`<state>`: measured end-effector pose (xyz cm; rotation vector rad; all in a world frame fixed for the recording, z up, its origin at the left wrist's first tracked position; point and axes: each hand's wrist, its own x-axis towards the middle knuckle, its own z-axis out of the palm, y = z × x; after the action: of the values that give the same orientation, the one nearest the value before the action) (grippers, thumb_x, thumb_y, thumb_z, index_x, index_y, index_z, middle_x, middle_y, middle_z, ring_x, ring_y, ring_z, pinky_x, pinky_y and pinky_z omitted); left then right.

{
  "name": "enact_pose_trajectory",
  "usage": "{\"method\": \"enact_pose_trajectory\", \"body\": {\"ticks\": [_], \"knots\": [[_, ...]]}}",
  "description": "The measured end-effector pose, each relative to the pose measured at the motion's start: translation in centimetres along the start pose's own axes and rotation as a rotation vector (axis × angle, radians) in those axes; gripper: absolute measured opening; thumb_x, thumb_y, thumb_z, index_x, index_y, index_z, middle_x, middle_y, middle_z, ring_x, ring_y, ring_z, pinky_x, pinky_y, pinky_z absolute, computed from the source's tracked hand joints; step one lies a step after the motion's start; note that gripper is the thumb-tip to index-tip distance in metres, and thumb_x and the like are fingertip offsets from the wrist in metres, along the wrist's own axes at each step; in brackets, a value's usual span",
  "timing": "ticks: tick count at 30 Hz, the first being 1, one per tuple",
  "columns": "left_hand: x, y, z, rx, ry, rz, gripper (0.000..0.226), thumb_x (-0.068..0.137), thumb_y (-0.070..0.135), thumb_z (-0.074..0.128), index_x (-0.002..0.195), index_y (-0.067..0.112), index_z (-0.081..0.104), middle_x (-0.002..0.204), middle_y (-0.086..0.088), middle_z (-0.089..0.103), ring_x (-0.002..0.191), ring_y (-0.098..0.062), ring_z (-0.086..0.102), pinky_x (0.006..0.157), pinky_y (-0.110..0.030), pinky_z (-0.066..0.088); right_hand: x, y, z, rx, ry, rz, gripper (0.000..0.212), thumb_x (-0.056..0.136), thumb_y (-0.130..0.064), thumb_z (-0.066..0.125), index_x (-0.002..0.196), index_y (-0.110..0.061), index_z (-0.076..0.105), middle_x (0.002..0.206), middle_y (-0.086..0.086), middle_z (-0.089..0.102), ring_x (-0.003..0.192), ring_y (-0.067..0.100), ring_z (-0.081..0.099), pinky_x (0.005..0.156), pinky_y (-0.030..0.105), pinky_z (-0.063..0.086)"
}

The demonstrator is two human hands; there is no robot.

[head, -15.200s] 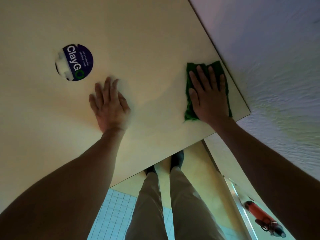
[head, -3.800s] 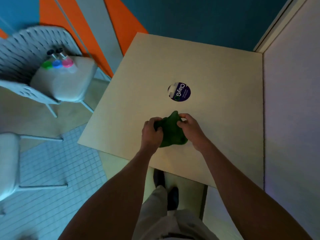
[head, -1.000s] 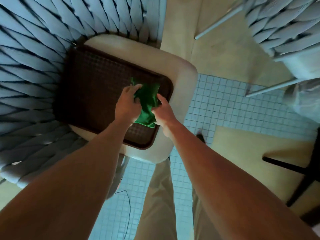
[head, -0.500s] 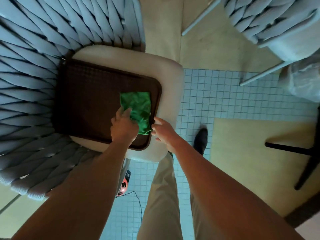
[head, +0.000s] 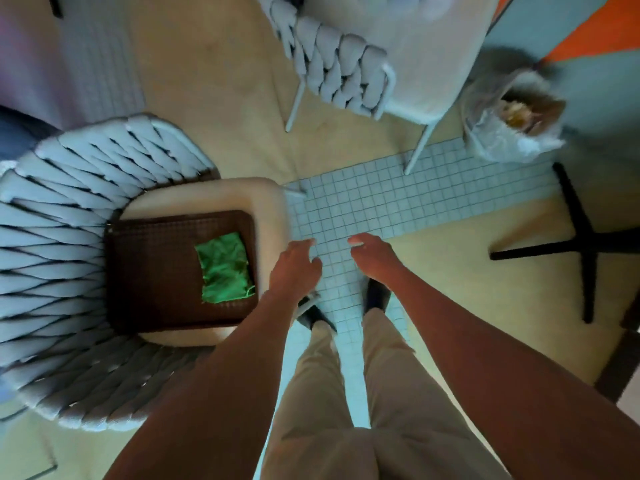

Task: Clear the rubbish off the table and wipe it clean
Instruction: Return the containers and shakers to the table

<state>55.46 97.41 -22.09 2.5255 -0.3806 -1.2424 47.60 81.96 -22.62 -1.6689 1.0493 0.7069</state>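
Since the green cloth (head: pixel 225 270) is thin, limp fabric, it should weigh next to nothing, won't break, and will sag or unfold if lifted by one edge; probably damp too, though that can't be confirmed from here. Best hold, I'd judge: pinch a bunched fold near its middle, or scoop fingers under the near edge so it comes up as one wad. Not slippery; the weave gives plenty of friction.

It lies roughly folded flat on the brown tray (head: pixel 152 268), at the tray's right end, nearly touching the right rim. The tray sits on the cushion of the woven chair (head: pixel 52 216).

Neither grip holds anything. The left hand (head: pixel 294 268) hangs w/ fingers loosely curled, just right of the tray & past the cushion edge, over the tiled floor (head: pixel 381 202). Near the cloth, not touching it. The right hand (head: pixel 372 256) is further right of the tray, also relaxed & empty, well apart from the cloth.

No worktop in view; only a black cross-shaped base (head: pixel 585 244) shows far right of the tray, presumably a table's foot. A clear bag (head: pixel 502 129) w/ what looks like scraps inside sits on the floor, far right & up from the tray. A second chair (head: pixel 363 64) stands above-right of the tray.
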Motion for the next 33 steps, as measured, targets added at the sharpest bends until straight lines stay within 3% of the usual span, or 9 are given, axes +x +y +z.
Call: {"method": "enact_pose_trajectory", "body": {"ticks": [7,12,16,18,23,27,33], "knots": [[-2.6,11.4,2.0,0.131,-0.05,0.115,0.051,0.098,0.032,0.05,0.148,0.024,0.045,0.152,-0.002,0.044,0.138,-0.023,0.043,0.112,-0.044,0.039,-3.6,4.5,-10.6,-0.066,0.055,-0.032,0.041,0.093,-0.024,0.046,0.132,-0.028,0.056,0.136,0.0,0.058,0.119,0.022,0.057,0.094,0.028,0.042],[-3.1,19.5,2.0,0.209,-0.027,0.189,0.051,0.098,0.034,0.05,0.148,0.026,0.044,0.151,0.0,0.042,0.136,-0.022,0.046,0.108,-0.042,0.041,-5.5,6.4,-18.1,-0.031,0.126,-0.068,0.04,0.094,-0.028,0.046,0.133,-0.029,0.053,0.137,0.004,0.057,0.12,0.024,0.056,0.101,0.035,0.046],[-2.5,24.4,0.8,0.247,-0.003,0.241,0.051,0.098,0.034,0.05,0.148,0.027,0.043,0.151,-0.002,0.04,0.135,-0.023,0.046,0.108,-0.043,0.042,-5.9,6.6,-23.2,-0.02,0.221,-0.114,0.043,0.095,-0.028,0.046,0.137,-0.03,0.049,0.135,0.007,0.059,0.111,0.024,0.059,0.095,0.035,0.048],[-2.0,26.2,-0.1,0.255,0.012,0.254,0.052,0.098,0.032,0.051,0.148,0.027,0.043,0.15,-0.004,0.041,0.134,-0.024,0.047,0.109,-0.043,0.041,-5.8,6.1,-25.1,-0.019,0.25,-0.131,0.045,0.094,-0.028,0.046,0.139,-0.03,0.046,0.136,0.008,0.058,0.106,0.024,0.06,0.092,0.034,0.049],[0.6,31.6,-3.6,0.266,0.091,0.309,0.054,0.096,0.032,0.053,0.148,0.025,0.043,0.148,-0.006,0.042,0.132,-0.027,0.049,0.109,-0.043,0.041,-5.0,3.2,-30.7,0.003,0.334,-0.205,0.047,0.095,-0.027,0.047,0.142,-0.027,0.043,0.137,0.009,0.057,0.117,0.027,0.058,0.098,0.039,0.048],[3.9,34.7,-6.6,0.231,0.147,0.348,0.053,0.094,0.03,0.056,0.145,0.02,0.045,0.144,-0.009,0.045,0.128,-0.029,0.051,0.107,-0.043,0.043,-3.5,0.5,-34.2,0.034,0.374,-0.258,0.047,0.093,-0.025,0.048,0.139,-0.028,0.043,0.126,0.008,0.061,0.103,0.026,0.062,0.09,0.045,0.054],[11.6,38.1,-11.8,0.193,0.223,0.34,0.062,0.092,0.028,0.056,0.151,0.019,0.038,0.145,-0.01,0.044,0.13,-0.031,0.049,0.109,-0.043,0.041,2.0,-4.8,-38.7,-0.012,0.457,-0.297,0.05,0.092,-0.025,0.051,0.141,-0.028,0.042,0.122,0.008,0.058,0.106,0.025,0.06,0.093,0.039,0.05]]}}
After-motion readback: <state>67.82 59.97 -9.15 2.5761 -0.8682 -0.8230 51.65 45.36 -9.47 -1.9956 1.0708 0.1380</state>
